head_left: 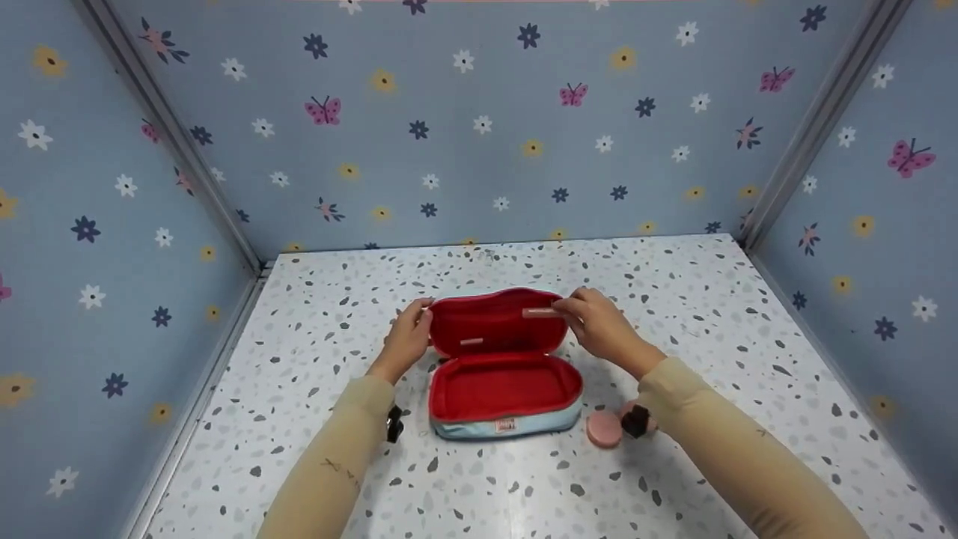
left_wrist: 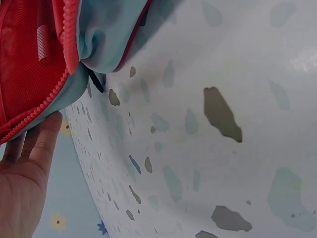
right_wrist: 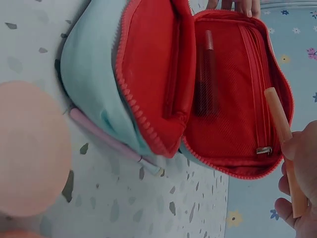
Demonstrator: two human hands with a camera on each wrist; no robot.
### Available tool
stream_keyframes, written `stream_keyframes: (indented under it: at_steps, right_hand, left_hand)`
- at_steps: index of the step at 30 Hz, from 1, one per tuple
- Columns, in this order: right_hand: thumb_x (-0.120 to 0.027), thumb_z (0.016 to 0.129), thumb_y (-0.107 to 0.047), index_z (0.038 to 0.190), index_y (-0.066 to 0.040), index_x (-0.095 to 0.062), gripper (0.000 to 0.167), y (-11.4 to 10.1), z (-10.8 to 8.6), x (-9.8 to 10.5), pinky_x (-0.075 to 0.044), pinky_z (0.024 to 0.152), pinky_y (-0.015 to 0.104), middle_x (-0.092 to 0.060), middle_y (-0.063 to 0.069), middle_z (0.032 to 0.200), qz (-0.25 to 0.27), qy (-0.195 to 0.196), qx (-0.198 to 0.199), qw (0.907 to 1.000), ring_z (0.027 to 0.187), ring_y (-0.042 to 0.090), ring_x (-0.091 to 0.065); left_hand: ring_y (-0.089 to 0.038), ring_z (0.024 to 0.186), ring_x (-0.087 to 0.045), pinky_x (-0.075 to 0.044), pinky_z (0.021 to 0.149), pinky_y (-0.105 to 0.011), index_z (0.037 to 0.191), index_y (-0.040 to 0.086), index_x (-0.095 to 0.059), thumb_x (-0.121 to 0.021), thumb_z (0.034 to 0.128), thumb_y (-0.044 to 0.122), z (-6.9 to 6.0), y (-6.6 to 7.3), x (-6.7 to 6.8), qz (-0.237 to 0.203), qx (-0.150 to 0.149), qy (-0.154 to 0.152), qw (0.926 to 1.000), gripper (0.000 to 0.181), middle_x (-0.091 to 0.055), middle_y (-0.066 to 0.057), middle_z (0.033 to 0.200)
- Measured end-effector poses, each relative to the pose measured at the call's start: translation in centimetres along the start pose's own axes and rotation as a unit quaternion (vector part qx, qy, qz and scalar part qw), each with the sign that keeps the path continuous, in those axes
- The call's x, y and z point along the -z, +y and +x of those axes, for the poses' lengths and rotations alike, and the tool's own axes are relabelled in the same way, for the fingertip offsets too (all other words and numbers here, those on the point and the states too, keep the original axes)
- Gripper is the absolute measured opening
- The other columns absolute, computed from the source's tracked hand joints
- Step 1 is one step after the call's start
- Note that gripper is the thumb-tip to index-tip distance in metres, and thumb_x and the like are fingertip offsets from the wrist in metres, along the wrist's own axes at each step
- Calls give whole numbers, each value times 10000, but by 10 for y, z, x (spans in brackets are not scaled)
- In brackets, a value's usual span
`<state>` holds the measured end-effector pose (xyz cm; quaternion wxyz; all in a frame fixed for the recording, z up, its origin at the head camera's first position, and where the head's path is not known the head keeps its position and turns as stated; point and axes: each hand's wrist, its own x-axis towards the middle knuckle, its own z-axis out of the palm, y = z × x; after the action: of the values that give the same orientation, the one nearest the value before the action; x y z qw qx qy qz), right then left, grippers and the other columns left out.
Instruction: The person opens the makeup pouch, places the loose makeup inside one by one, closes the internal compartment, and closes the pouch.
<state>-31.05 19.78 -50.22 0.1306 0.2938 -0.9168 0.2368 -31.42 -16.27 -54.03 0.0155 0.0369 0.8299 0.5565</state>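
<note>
A light-blue zip pouch [head_left: 505, 425] with red lining lies unzipped, its lid [head_left: 479, 322] standing up at the back. My left hand [head_left: 406, 340] holds the lid's left edge, fingers behind it in the left wrist view. At the lid's right side my right hand [head_left: 602, 326] pinches a slim peach-coloured stick [right_wrist: 280, 116] in front of the red lining. Inside the lid, a mesh pocket [right_wrist: 233, 119] holds a slim tube [right_wrist: 210, 69], beside a zip with a metal pull [right_wrist: 264, 150]. The stick's kind cannot be told.
A round pink item [head_left: 604, 429] lies right of the pouch, another pinkish one partly hidden beside it. A thin pink stick [right_wrist: 106, 138] with a pale tip lies along the pouch. Patterned walls [head_left: 494, 150] enclose the speckled table [head_left: 314, 299] at the back and sides.
</note>
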Motion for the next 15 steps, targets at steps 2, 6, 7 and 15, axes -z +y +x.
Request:
stream_keyframes:
  at_steps: [2, 6, 7, 15]
  right_hand:
    - [-661, 1081, -87, 1214, -32, -788, 193, -3, 4, -1, -576, 829, 503, -705, 175, 1050, -17, 36, 16, 10000, 956, 350, -639]
    - [-656, 1086, -98, 1218, -22, -787, 201, -9, 12, -3, -602, 856, 507, -719, 180, 1052, -57, 44, -30, 10000, 970, 360, -659]
    - [-662, 1082, -96, 1224, -26, -786, 202, -11, 14, -3, -608, 863, 504, -720, 174, 1051, -84, 9, -74, 9999, 972, 354, -663]
    - [-676, 1055, -48, 1181, -29, -786, 168, -22, 28, -5, -616, 896, 501, -721, 163, 1039, -571, -195, -207, 9980, 972, 354, -673]
  left_hand:
    - [-356, 1253, -709, -644, 991, -476, 1555, 22, -520, -391, 1191, 193, 0, 0, 0, 8, -47, -15, 10000, 423, -687, -242, 1394]
    - [-351, 1246, -715, -644, 989, -470, 1544, 14, -527, -388, 1189, 184, 0, 1, 0, 42, -70, -32, 10000, 417, -694, -242, 1391]
    - [-348, 1246, -714, -645, 986, -466, 1543, 16, -528, -387, 1189, 186, 1, 1, 0, 49, -60, -29, 10000, 417, -694, -240, 1394]
    - [-348, 1240, -711, -651, 973, -458, 1546, 17, -525, -384, 1190, 187, 0, 1, 0, 58, -31, -24, 10000, 419, -689, -245, 1383]
